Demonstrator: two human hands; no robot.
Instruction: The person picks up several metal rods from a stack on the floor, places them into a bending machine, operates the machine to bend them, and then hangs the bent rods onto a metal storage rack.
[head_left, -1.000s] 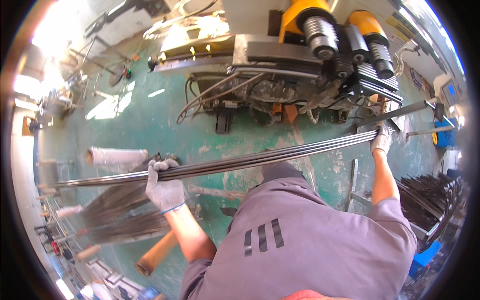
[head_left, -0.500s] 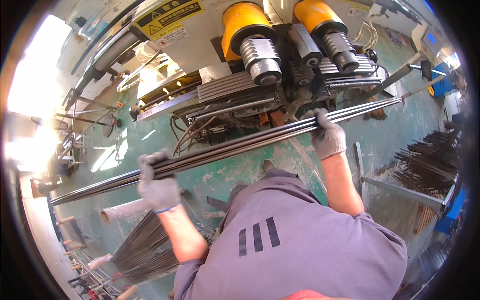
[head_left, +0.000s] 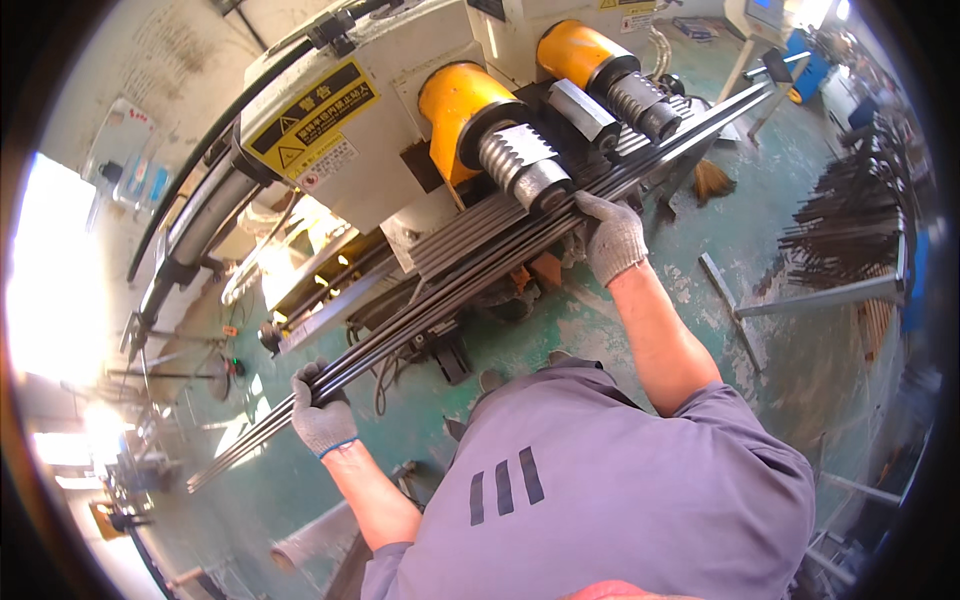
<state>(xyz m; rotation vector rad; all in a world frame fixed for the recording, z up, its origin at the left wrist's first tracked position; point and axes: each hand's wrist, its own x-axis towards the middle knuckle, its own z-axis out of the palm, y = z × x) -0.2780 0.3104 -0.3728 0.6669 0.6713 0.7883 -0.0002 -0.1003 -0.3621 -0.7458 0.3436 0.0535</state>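
A bundle of long thin metal rods (head_left: 440,295) slants across the view, its right end farther off than its left. My left hand (head_left: 322,412), in a grey knit glove, grips the bundle toward its left end. Farther right, my gloved right hand (head_left: 612,240) is closed round the same rods, just below the ridged steel roller (head_left: 522,165). The bundle lies along the front of a machine (head_left: 395,130) with two orange housings. Behind it, more rods (head_left: 478,240) rest on the machine; whether the two sets touch I cannot tell.
A second ridged roller (head_left: 645,104) juts out at the right. Dark rods are piled on a rack (head_left: 845,225) at the far right, near a metal frame bar (head_left: 815,297). A broom head (head_left: 712,180) stands on the green floor. A wrapped roll (head_left: 310,540) lies at the lower left.
Both hands have carried the rod bundle toward the machine. Its right end has risen and its left end dropped, so it slants more steeply. The view has turned with my body.
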